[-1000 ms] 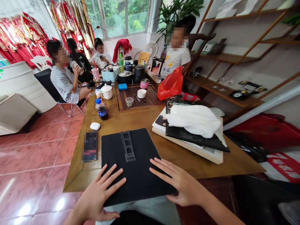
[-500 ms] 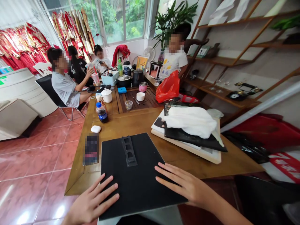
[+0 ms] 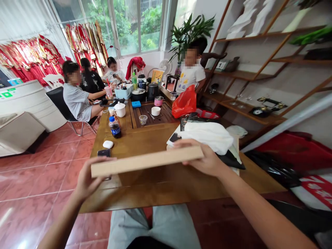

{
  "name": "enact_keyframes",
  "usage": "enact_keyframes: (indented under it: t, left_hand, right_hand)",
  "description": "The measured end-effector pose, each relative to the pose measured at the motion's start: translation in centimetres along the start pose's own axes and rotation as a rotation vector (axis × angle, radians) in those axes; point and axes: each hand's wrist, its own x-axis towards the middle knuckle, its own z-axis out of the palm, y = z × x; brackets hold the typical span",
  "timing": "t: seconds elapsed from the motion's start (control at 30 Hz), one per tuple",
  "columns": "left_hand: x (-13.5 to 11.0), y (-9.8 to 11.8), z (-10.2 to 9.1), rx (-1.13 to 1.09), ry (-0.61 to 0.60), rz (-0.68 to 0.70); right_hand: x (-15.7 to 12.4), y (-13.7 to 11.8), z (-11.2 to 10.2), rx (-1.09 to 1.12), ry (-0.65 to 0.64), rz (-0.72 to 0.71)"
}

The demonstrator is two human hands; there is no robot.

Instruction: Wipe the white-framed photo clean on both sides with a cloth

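Note:
A picture frame is held up above the near part of the table, turned so that its pale wood-coloured edge faces me. My left hand grips its left end, thumb below and fingers above. At the other end, my right hand is closed round the frame, fingers over the top. The frame's front and back faces are hidden from this angle. Behind my left hand lies a phone, partly covered by the frame. A white earbuds case sits just beyond it.
On the wooden table stand a cola bottle, a white lidded cup and a red plastic bag. White cloth covers stacked frames at right. Several people sit or stand around the far end. Shelves line the right.
The picture frame, earlier lying black back upward under my spread hands, has been lifted and tilted edge-on. Both hands have closed on its ends.

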Motion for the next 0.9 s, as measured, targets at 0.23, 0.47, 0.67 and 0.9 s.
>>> enact_keyframes:
  t: [0.23, 0.47, 0.67, 0.9]
  left_hand:
    - [10.5, -4.4, 3.0, -0.279, 0.147, -0.235]
    - [14.3, -7.7, 5.3, -0.367, 0.099, -0.379]
    - [15.1, -10.2, 7.5, -0.296, 0.105, -0.514]
    - [13.7, -11.4, 9.0, -0.161, 0.059, -0.604]
  right_hand:
    - [10.3, 2.7, 2.9, 0.015, 0.393, 0.145]
    - [14.1, 7.0, 4.2, -0.006, 0.443, 0.171]
    - [15.0, 9.7, 5.7, -0.036, 0.411, 0.236]
    - [14.0, 12.4, 7.6, -0.076, 0.334, 0.341]
